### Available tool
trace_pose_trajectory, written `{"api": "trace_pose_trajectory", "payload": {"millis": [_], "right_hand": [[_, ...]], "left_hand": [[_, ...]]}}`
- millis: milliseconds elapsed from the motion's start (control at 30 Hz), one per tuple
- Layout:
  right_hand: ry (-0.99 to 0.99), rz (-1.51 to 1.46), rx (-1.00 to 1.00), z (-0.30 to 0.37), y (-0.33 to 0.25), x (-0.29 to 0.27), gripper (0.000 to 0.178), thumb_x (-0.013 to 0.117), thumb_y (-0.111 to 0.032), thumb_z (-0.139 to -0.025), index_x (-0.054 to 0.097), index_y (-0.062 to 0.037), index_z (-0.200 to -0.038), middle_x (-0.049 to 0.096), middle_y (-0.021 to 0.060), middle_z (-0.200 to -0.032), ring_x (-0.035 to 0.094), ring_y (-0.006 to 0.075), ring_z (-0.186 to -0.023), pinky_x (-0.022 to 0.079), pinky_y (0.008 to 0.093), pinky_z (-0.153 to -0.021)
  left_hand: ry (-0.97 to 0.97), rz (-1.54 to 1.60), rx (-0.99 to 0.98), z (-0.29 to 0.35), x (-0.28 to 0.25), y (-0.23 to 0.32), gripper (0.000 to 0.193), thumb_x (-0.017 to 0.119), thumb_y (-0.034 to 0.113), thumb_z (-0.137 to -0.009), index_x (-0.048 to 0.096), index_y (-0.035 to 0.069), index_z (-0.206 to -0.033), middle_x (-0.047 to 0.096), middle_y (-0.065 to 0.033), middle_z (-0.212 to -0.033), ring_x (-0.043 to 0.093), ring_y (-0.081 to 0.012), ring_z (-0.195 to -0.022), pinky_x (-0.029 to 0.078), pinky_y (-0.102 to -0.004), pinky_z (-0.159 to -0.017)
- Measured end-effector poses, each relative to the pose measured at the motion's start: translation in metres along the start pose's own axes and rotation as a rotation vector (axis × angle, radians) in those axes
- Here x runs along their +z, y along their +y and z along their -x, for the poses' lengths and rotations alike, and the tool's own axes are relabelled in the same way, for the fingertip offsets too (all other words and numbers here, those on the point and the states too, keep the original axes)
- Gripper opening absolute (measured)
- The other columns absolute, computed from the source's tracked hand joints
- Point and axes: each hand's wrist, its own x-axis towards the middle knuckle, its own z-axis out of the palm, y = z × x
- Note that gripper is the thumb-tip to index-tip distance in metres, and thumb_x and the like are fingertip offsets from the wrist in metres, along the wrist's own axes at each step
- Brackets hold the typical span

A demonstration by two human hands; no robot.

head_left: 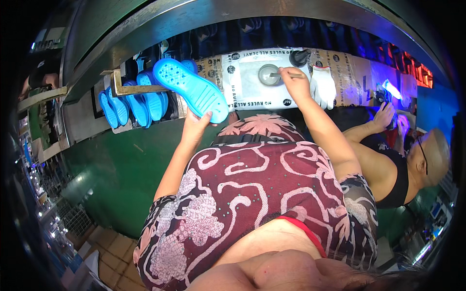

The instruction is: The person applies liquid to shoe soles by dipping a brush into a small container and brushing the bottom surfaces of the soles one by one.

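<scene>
My left hand [195,127] grips a bright blue shoe sole [194,89] by its lower end. The sole is tilted, its face with holes and ridges turned up, over the left part of the worktable. Closed around a thin brush [275,75], my right hand [295,83] holds it with its tip in a round grey bowl [262,80]. The bowl stands on a white printed sheet [247,94]. Liquid in the bowl cannot be made out clearly.
Several more blue soles [138,109] stand at the left by a metal bracket [116,83]. White gloves [323,87] and a dark pot-like object [300,58] lie right of the bowl. A metal beam [233,31] spans the far side. A co-worker [383,160] sits at the right.
</scene>
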Motion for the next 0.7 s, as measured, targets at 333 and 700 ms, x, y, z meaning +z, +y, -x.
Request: {"api": "trace_pose_trajectory", "payload": {"millis": [333, 700], "right_hand": [[0.037, -0.485, 0.068, 0.035, -0.095, -0.071, 0.031, 0.051, -0.023, -0.093, 0.066, 0.0020, -0.084, 0.064, 0.0064, -0.077, 0.057, 0.0115, -0.069, 0.045, 0.0242, -0.068], [0.042, 0.029, -0.772, 0.049, -0.163, -0.069, 0.017, 0.060, -0.013, -0.082, 0.066, -0.0057, -0.067, 0.060, 0.0063, -0.061, 0.054, 0.0231, -0.058, 0.042, 0.0344, -0.071]], "left_hand": [[0.170, -0.402, 0.659, -0.009, 0.065, 0.048, 0.048, 0.060, 0.009, -0.083, 0.036, -0.003, -0.122, 0.053, -0.0129, -0.112, 0.054, -0.0192, -0.101, 0.042, -0.0324, -0.090], [0.020, -0.225, 0.864, -0.021, 0.106, 0.057, 0.051, 0.063, 0.000, -0.077, 0.037, -0.003, -0.121, 0.060, -0.0126, -0.100, 0.061, -0.0175, -0.089, 0.048, -0.0289, -0.079]]}}
